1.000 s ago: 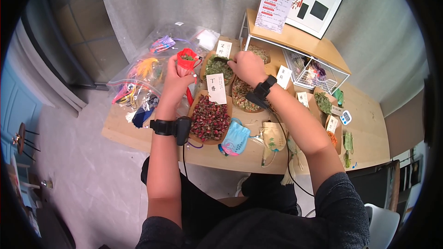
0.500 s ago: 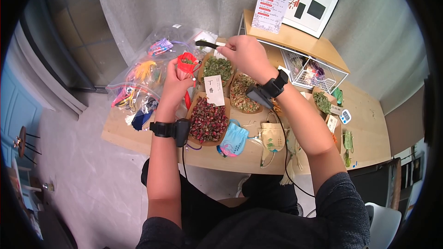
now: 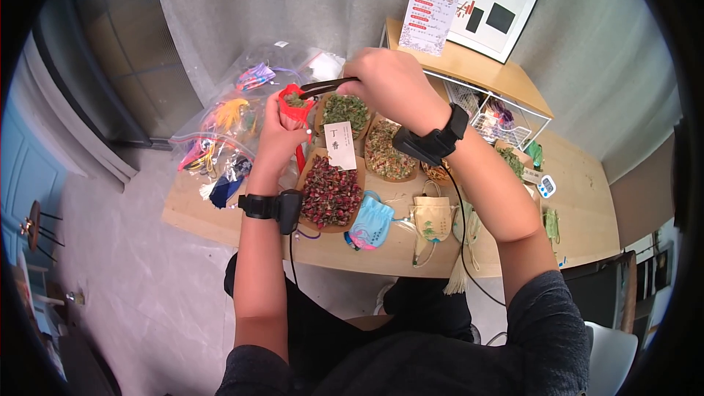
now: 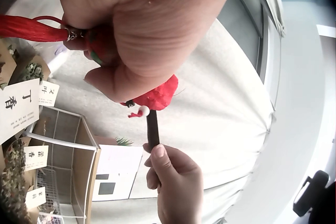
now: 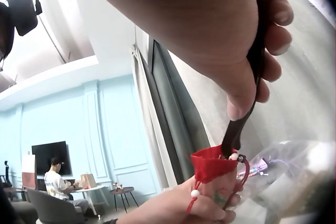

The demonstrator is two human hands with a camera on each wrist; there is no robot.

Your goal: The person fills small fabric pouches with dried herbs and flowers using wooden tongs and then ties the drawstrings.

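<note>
My left hand (image 3: 277, 136) grips a small red drawstring pouch (image 3: 295, 112), mouth up, with dried green leaves (image 3: 293, 100) showing inside. A red tassel (image 4: 31, 28) and white beads (image 4: 143, 111) hang from it. My right hand (image 3: 389, 88) holds dark tongs (image 3: 326, 86), thumb and fingers round the handles. In the right wrist view the tongs' tips reach into the mouth of the pouch. To the right of the pouch stands a paper tray of dried green leaves (image 3: 346, 113); a tray of dried rosebuds (image 3: 331, 192) lies nearer me.
A plastic bag (image 3: 220, 128) of colourful tassels lies at the left. Blue (image 3: 371, 221) and beige pouches (image 3: 433, 218) lie along the front edge. A wooden shelf (image 3: 469, 59) with a sign (image 3: 430, 15) stands behind more herb trays. A white timer (image 3: 547, 186) is farther right.
My right hand has lifted the tongs from the green-leaf tray, then brought them down to the red pouch's mouth. My left hand stays nearly still with the pouch.
</note>
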